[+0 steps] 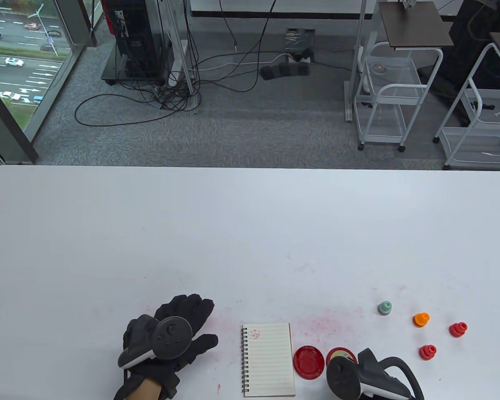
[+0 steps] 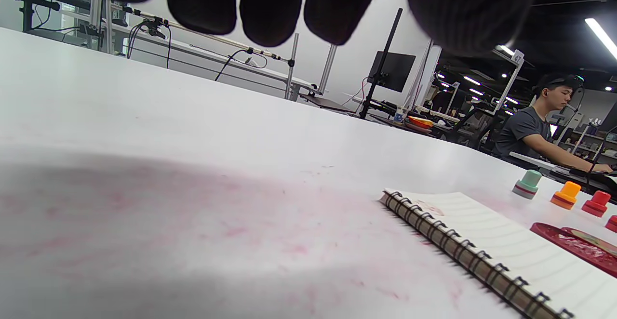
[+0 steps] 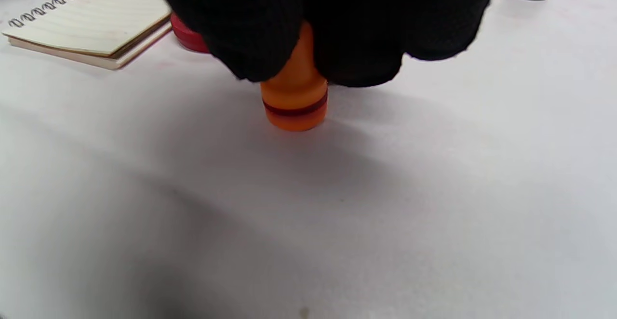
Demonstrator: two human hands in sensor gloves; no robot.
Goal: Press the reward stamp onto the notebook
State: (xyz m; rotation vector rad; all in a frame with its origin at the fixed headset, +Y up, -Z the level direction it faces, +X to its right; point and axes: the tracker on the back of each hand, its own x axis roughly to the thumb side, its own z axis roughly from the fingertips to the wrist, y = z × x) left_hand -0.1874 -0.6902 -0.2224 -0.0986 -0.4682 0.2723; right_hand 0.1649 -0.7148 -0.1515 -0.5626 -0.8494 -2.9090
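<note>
The spiral notebook [image 1: 268,359] lies open on the table, with one red stamp mark near its top left corner; it also shows in the left wrist view [image 2: 501,246] and the right wrist view [image 3: 91,25]. My right hand [image 3: 294,59] grips an orange stamp [image 3: 294,102] from above, its base at or just over the table. In the table view my right hand [image 1: 358,375] is right of the notebook and hides that stamp. My left hand [image 1: 171,337] rests flat and empty on the table left of the notebook, fingers [image 2: 270,6] spread.
A red round lid [image 1: 309,362] and the ink pad [image 1: 341,355] sit between the notebook and my right hand. A green stamp [image 1: 384,308], an orange stamp [image 1: 421,319] and two red stamps [image 1: 458,329] [image 1: 427,352] stand to the right. Pink ink smears mark the table.
</note>
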